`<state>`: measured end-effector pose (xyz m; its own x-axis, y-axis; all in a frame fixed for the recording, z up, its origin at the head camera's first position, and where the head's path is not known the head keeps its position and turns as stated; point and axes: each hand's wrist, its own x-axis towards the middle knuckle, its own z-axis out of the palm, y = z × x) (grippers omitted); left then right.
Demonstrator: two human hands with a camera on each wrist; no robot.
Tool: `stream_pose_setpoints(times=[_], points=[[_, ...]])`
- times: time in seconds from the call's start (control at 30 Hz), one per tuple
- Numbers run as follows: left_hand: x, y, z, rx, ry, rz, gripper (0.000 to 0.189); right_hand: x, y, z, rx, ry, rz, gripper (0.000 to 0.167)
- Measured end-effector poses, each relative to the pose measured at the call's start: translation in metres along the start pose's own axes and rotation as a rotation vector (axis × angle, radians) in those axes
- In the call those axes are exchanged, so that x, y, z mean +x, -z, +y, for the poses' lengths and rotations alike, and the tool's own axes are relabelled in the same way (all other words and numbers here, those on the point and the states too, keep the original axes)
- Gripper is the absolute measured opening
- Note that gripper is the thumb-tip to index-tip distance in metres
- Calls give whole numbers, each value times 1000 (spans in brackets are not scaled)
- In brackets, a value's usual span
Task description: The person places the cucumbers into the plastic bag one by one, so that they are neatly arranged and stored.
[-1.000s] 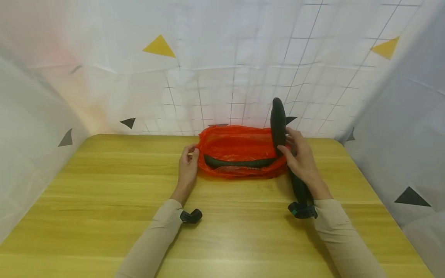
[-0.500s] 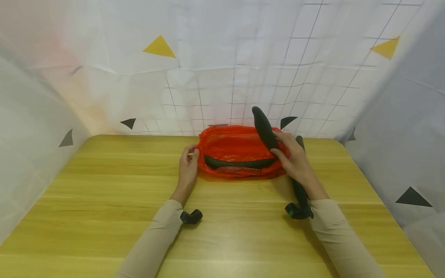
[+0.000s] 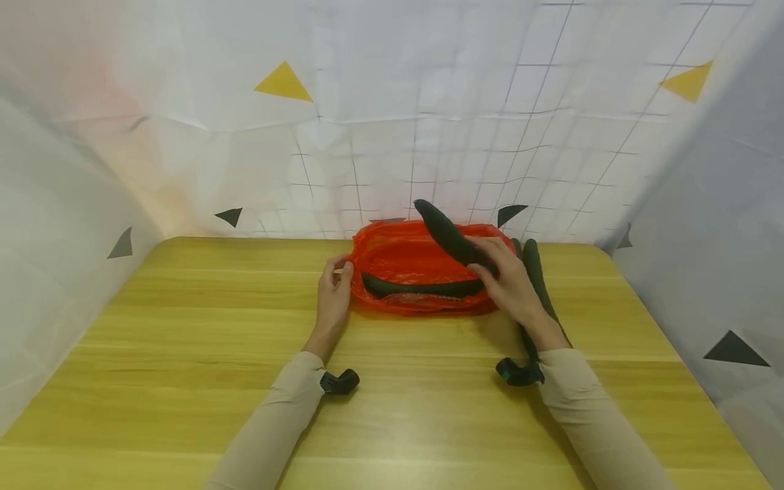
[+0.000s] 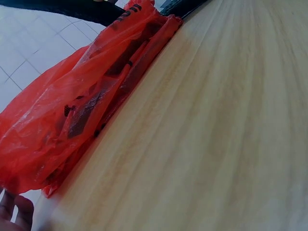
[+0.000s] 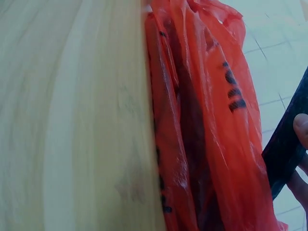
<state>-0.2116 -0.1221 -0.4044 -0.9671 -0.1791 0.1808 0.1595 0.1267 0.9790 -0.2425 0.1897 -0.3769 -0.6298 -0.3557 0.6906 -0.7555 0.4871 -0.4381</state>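
A red plastic bag [image 3: 398, 233] lies on the table with its mouth spread wide. Inside, along its near side, rests one dark green cucumber [image 3: 422, 288]. My left hand [image 3: 333, 296] pinches the bag's left rim; the left wrist view shows its fingers [image 4: 21, 211] at the bag's edge. Over the bag's right part, my right hand [image 3: 507, 282] grips another cucumber [image 3: 446, 233] by its lower end, the far end tilted up and left. In the right wrist view this cucumber [image 5: 288, 139] shows beside the bag's dark lettering.
Two more cucumbers lie on the wooden table [image 3: 416, 401] at the right, one [image 3: 539, 275] beyond my right forearm and one [image 3: 528, 342] partly hidden under it. A white wall sheet [image 3: 380, 156] with grid lines rises behind the table's back edge.
My right hand has shifted slightly left with its cucumber, which has tipped from upright to leaning left over the bag. The cucumbers at the right show more. My left hand stays at the rim.
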Motion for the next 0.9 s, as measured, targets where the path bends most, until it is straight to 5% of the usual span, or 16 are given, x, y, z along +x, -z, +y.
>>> stream_pose_setpoints(times=[0.23,0.37,0.7,0.9], points=[[13,-2,-29,-23,-14,20,35,0,-9,0,-3,15,-17,51],[14,-3,-32,-6,-45,44,35,1,-13,0,0,-7,-33,49],[14,-3,-28,-37,-22,28,34,2,-21,-2,-6,-17,-70,45],[5,0,-8,-34,-12,3,34,2,-27,0,-7,-69,-81,43]])
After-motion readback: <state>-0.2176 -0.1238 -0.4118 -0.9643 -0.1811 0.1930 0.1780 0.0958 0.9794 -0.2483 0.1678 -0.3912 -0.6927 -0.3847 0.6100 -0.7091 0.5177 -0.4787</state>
